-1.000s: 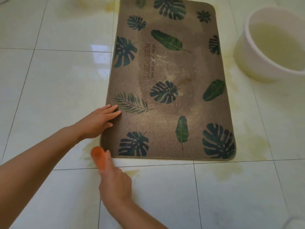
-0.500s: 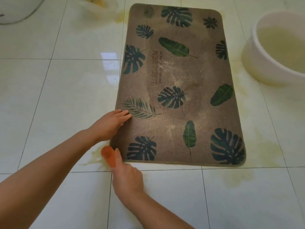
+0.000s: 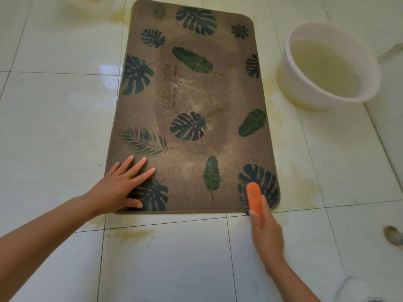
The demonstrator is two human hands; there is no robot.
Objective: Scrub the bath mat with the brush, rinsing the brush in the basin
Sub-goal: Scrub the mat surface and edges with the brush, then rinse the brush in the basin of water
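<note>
Head view: your left hand (image 3: 122,188) lies flat, fingers spread, pinning the brown leaf-print bath mat (image 3: 192,110) at its near-left corner on the tiles. Your right hand (image 3: 265,232) clasps the orange-backed scrubbing brush (image 3: 253,198) on the near-right corner. Press the bristles flat, stroke short, and dip in the white round plastic basin (image 3: 327,64) of cloudy water beyond the mat's right edge.

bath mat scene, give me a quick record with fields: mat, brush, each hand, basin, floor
mat: brown rectangular bath mat with dark green leaf prints, flat on the floor
brush: orange plastic scrub brush, dark bristles on the mat's near right corner
right hand: right hand, fingers closed round the brush handle
left hand: left hand, spread flat on the mat's near left corner
basin: white round plastic basin, right of the mat, holds cloudy yellowish water
floor: glossy pale floor tiles, yellowish wet stains round the mat
</note>
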